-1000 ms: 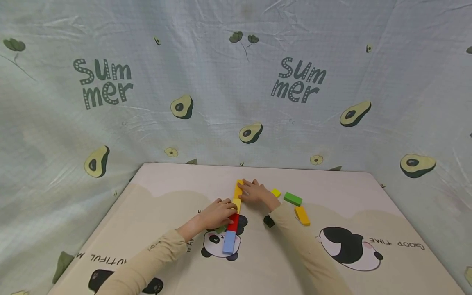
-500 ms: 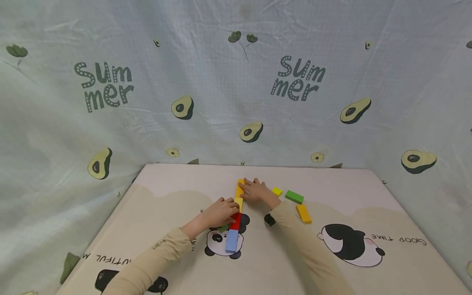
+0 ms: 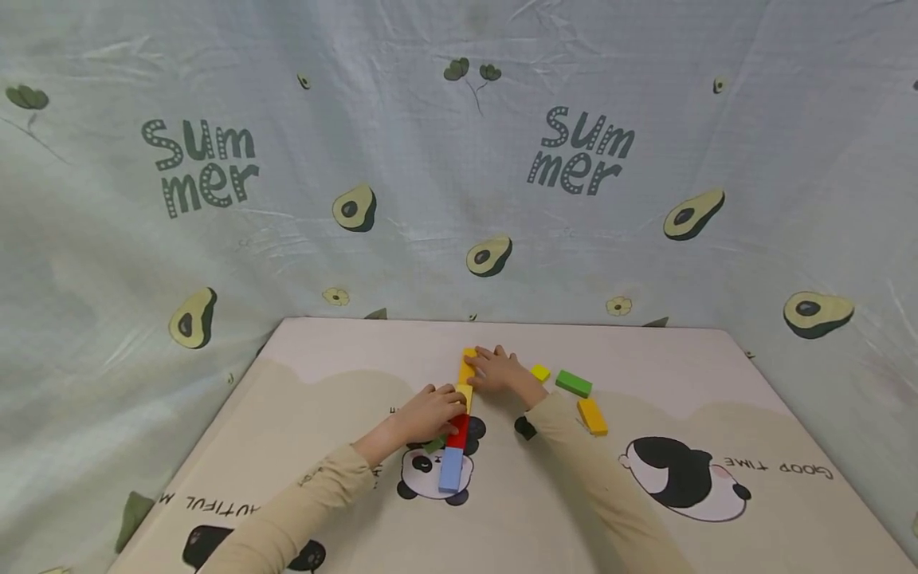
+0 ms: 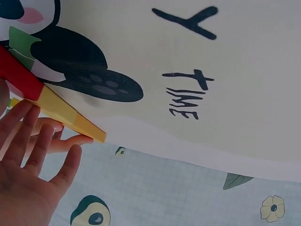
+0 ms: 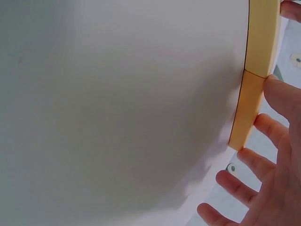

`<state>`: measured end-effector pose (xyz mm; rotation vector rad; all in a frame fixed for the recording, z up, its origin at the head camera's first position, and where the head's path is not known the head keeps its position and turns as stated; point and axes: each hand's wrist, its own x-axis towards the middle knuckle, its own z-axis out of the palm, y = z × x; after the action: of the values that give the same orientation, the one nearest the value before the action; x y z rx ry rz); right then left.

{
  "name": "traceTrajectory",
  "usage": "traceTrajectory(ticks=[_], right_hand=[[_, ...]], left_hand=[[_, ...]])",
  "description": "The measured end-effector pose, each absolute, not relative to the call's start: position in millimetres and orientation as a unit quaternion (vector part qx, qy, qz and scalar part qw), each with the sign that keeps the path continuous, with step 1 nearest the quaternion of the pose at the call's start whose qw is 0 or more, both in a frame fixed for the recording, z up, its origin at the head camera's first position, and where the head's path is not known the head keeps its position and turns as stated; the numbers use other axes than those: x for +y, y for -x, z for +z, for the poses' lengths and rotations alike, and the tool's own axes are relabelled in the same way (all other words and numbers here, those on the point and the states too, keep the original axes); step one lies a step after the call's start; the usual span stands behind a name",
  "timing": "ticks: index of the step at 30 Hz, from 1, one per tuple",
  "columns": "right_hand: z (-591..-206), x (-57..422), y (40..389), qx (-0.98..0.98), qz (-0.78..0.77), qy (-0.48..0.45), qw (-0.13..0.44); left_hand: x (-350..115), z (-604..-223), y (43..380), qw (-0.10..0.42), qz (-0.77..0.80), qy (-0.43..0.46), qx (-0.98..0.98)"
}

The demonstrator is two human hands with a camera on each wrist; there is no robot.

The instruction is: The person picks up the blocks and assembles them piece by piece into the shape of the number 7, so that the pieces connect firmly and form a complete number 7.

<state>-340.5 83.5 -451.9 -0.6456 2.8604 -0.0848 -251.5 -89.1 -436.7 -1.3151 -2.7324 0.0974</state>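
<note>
Blue (image 3: 451, 469), red (image 3: 457, 437), pale yellow (image 3: 468, 392) and orange-yellow (image 3: 467, 370) blocks lie end to end in one straight row on the table. My left hand (image 3: 430, 412) bends over the row, thumb on the red block, fingertips at its seam with the pale yellow one. In the left wrist view the outer fingers (image 4: 66, 174) spread away from the blocks. At the far end, my right hand (image 3: 498, 371) touches the orange-yellow block's edge with extended thumb and fingers; the right wrist view shows the remaining fingers (image 5: 235, 188) spread free.
Under my left hand sits a partly hidden green block (image 3: 434, 445). To the right of my right hand lie a small yellow block (image 3: 540, 372), a green block (image 3: 574, 383) and an orange-yellow block (image 3: 592, 417). A printed cloth (image 3: 402, 159) hangs behind the table (image 3: 344, 351).
The head view has shifted slightly. Both hands keep the same places at the row, and the blocks stay lined up.
</note>
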Motion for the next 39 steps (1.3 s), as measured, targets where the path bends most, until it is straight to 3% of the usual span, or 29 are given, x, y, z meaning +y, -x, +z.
traceTrajectory(ticks=[33,39], right_hand=[[-455.8,84.3,339.0,0.971,-0.034,0.215,0.094],[-451.7,83.9,336.7,0.971,-0.021,0.217,0.096]], left_hand=[[-86.9,-440.2,259.1,0.025,0.025,0.400,-0.916],[-86.0,-439.7,261.1,-0.011,0.018,0.374,-0.927]])
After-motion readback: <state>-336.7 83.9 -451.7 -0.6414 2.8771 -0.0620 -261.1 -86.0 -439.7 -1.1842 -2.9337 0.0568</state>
